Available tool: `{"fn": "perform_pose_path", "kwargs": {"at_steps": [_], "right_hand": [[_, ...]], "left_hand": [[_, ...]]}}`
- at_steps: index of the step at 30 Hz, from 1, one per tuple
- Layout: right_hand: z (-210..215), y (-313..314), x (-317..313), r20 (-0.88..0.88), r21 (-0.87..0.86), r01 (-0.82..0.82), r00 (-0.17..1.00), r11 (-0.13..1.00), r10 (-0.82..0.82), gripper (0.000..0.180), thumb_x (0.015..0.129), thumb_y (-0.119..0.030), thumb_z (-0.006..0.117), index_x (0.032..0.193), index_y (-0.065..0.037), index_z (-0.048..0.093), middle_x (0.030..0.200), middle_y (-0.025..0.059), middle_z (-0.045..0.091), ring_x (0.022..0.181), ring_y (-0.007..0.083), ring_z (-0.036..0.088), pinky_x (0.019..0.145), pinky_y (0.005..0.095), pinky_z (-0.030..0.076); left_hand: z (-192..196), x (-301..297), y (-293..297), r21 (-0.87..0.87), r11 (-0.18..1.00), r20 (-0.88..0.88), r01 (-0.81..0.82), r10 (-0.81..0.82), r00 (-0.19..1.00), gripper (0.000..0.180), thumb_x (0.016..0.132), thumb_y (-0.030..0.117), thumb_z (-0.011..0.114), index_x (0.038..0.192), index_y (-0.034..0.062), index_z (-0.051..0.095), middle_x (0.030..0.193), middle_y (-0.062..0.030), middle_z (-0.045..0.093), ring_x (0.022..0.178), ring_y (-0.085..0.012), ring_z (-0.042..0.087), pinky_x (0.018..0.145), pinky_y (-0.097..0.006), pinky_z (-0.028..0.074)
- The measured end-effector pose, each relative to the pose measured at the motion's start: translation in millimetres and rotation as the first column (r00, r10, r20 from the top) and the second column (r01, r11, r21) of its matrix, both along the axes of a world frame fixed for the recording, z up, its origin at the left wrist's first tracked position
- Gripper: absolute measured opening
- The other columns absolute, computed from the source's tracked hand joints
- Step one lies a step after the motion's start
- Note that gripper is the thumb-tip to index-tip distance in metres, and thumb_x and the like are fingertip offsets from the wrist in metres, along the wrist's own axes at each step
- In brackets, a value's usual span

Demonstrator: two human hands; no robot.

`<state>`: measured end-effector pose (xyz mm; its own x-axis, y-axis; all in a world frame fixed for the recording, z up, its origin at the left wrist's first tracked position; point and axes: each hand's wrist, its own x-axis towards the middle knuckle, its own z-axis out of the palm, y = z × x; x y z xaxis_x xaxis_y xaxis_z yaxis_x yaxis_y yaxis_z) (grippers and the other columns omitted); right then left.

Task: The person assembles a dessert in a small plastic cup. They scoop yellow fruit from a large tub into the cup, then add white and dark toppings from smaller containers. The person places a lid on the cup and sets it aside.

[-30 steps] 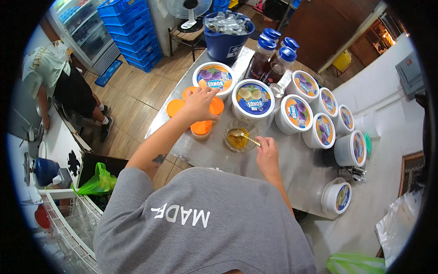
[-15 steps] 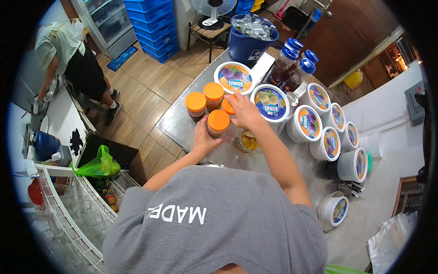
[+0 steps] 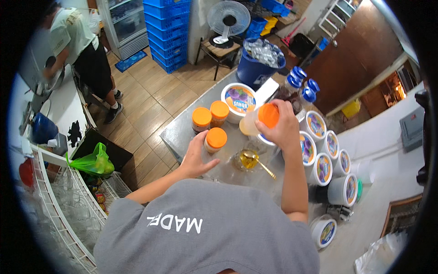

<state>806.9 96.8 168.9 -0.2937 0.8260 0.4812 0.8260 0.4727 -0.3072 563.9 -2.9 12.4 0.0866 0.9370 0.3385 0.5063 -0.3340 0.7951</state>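
My right hand (image 3: 284, 130) grips a clear plastic jar with an orange lid (image 3: 268, 115), raised and tilted over the metal table (image 3: 180, 132). Pale contents show through its side. Fingers spread, my left hand (image 3: 195, 157) rests beside another orange-lidded jar (image 3: 216, 138), its fingertips close against it; contact is unclear. Behind that jar stand two more, a dark-filled jar (image 3: 201, 118) and a brown-filled jar (image 3: 219, 113). Between my arms is a clear glass (image 3: 242, 163) with yellow contents and a gold-handled spoon (image 3: 266, 169) leaning out.
A round white tub (image 3: 238, 99) and several similar tubs (image 3: 322, 168) stand on the table. Blue-lidded pitchers (image 3: 296, 81) and a blue bucket (image 3: 256, 64) of clear glassware are at the far side. Another person (image 3: 82, 55) works at a counter far left.
My right hand has lifted a jar out of the orange-lidded group and carried it right. My left hand has loosened from around the near jar. The spoon has come into sight.
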Motion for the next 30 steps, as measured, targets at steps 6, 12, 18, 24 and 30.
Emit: {"fn": "perform_pose_path", "kwargs": {"at_steps": [6, 12, 18, 24, 30], "right_hand": [[5, -51, -58, -0.060, -0.007, -0.215, 0.975, 0.976, 0.215, 0.055, 0.067, -0.037, 0.080, 0.105, -0.003, 0.059, 0.096, 0.0162, 0.057, 0.084, 0.0335, 0.061, 0.071, 0.0424, 0.051], [-18, -67, -61, -0.087, -0.086, -0.392, 0.919, 0.916, 0.385, 0.053, 0.066, -0.032, 0.078, 0.104, -0.002, 0.058, 0.088, 0.0153, 0.056, 0.080, 0.0319, 0.060, 0.067, 0.0411, 0.049], [-3, -57, -54, -0.009, -0.150, -0.751, 0.651, 0.643, 0.759, 0.054, 0.059, -0.027, 0.078, 0.107, -0.009, 0.060, 0.103, 0.0166, 0.057, 0.101, 0.0366, 0.055, 0.086, 0.0433, 0.045], [10, -54, -55, 0.007, -0.179, -0.519, 0.849, 0.836, 0.529, 0.066, 0.065, -0.033, 0.080, 0.123, -0.010, 0.057, 0.117, 0.0189, 0.057, 0.115, 0.0393, 0.053, 0.096, 0.0461, 0.044], [-3, -42, -29, -0.030, -0.400, -0.648, 0.716, 0.648, 0.698, 0.065, 0.068, -0.015, 0.078, 0.127, -0.010, 0.052, 0.123, 0.0171, 0.053, 0.116, 0.0335, 0.053, 0.093, 0.0395, 0.049]], "left_hand": [[64, 19, 12, 0.111, 0.989, 0.198, 0.102, -0.123, 0.973, 0.100, 0.062, 0.031, 0.089, 0.143, 0.0043, 0.035, 0.138, -0.0182, 0.047, 0.129, -0.0343, 0.046, 0.108, -0.042, 0.037], [49, 9, 1, 0.045, 0.982, 0.198, 0.183, -0.188, 0.962, 0.076, 0.061, 0.028, 0.087, 0.125, 0.0051, 0.052, 0.112, -0.0154, 0.063, 0.105, -0.0328, 0.062, 0.091, -0.040, 0.051], [44, 5, -6, 0.053, 0.977, 0.156, 0.204, -0.210, 0.965, 0.076, 0.059, 0.027, 0.087, 0.124, 0.0064, 0.053, 0.114, -0.0153, 0.064, 0.104, -0.0323, 0.063, 0.088, -0.041, 0.052], [28, 4, 3, 0.048, 0.997, 0.068, 0.061, -0.064, 0.996, 0.077, 0.056, 0.028, 0.088, 0.122, 0.0084, 0.054, 0.115, -0.0156, 0.062, 0.105, -0.0349, 0.061, 0.090, -0.043, 0.051], [36, 1, 1, -0.101, 0.979, 0.052, 0.175, -0.170, 0.984, 0.078, 0.059, 0.025, 0.088, 0.125, 0.0052, 0.053, 0.115, -0.0168, 0.063, 0.106, -0.0323, 0.063, 0.092, -0.041, 0.051]]}}
